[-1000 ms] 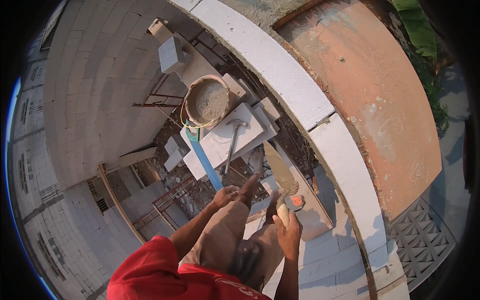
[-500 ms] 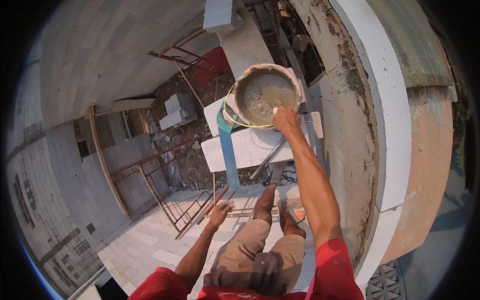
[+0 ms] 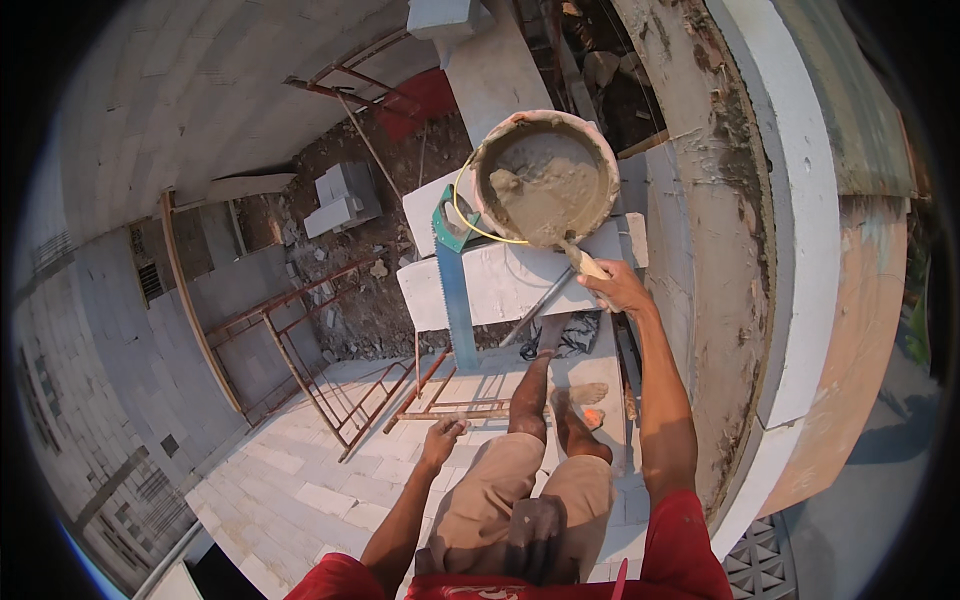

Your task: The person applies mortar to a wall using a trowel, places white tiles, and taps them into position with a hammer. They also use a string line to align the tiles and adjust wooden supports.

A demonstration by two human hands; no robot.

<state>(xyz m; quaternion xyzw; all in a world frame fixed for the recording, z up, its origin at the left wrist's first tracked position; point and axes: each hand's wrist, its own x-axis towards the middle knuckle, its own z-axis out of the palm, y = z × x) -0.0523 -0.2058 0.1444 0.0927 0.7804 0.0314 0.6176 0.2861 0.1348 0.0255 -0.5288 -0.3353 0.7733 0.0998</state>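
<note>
Right hand (image 3: 620, 288) grips the stiff-looking trowel (image 3: 572, 252) by its handle (image 3: 591, 266), the best hold; mortar (image 3: 556, 192) at 11 o'clock likely drags. Left hand (image 3: 440, 441), half-curled, seems empty.

Trowel (image 3: 592, 266) blade mostly hidden in bkt (image 3: 545, 118), far blk (image 3: 441, 16) cut off @ top.
</note>
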